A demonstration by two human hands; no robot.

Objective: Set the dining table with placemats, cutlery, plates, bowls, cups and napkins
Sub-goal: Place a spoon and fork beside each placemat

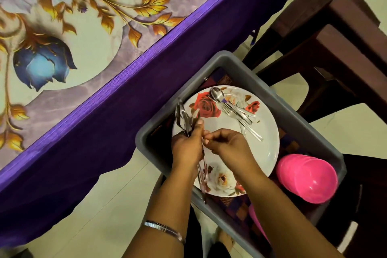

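Now my left hand (187, 144) grips a bundle of cutlery (184, 119) over the flowered plate (266, 132) inside the grey tub (211, 65), while my right hand (228, 144) pinches one piece of the bundle; loose spoons and forks (234, 109) lie on the plate, pink bowls (307, 178) beside it

purple tablecloth (146, 81), pink bowls (307, 178), grey tub (211, 69)

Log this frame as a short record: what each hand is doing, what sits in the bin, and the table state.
left hand: grips a bundle of cutlery
right hand: pinches one piece at the bundle
bin: grey, beside the table, holds floral plate, loose spoon and fork, pink bowls
table: floral cover, purple cloth edge; no setting laid in view
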